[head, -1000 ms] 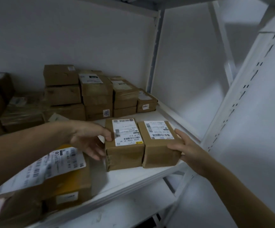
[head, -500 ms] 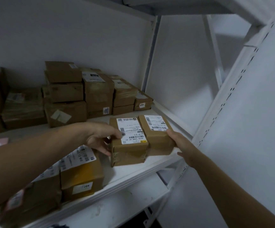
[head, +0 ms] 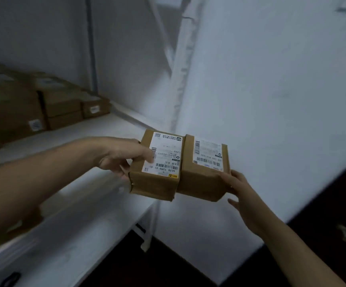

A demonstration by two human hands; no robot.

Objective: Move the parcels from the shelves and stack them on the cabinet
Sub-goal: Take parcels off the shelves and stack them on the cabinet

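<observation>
Two small brown cardboard parcels with white shipping labels are held side by side in the air, just off the right end of the white shelf (head: 97, 131). My left hand (head: 122, 158) grips the left parcel (head: 157, 183), thumb lying on its label. My right hand (head: 236, 189) presses against the right side of the right parcel (head: 201, 183), fingers under its lower edge. The parcels touch each other, squeezed between both hands.
Several more brown parcels (head: 60, 104) are stacked at the back left of the shelf. A white perforated upright post (head: 180, 65) stands behind the held parcels. A white wall panel (head: 271, 100) fills the right. Dark floor (head: 178, 266) lies below, with a lower shelf board (head: 64, 251) at lower left.
Both hands lifted the two parcels off the shelf and carried them rightward past its end. The view swung right, so the parcels at the shelf front dropped out of sight.
</observation>
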